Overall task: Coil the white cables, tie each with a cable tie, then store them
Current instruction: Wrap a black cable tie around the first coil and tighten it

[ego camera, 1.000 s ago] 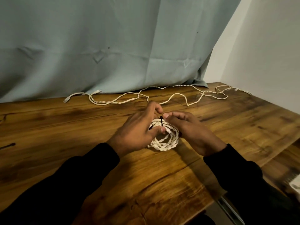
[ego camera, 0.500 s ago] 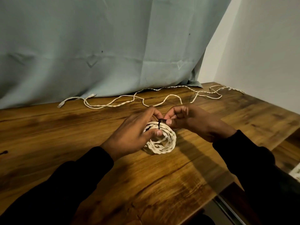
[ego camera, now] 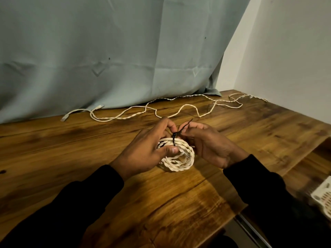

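A pale blue-grey curtain fills the upper left of the frame, and below it the wooden surface spreads across the lower half. Along the far edge of the surface, in the middle of the frame, a loose white cable snakes uncoiled. At the right edge, low down, a corner of a white slotted basket shows. At centre lies the coiled white cable, resting on the surface between both hands. The left hand wraps its fingers and thumb round the coil's left side, steadying it. The right hand pinches the tail of the black cable tie, which loops the coil's far side. The tying step appears to be in hand; next, pulling the tail snug likely calls for a firm hold on the coil.
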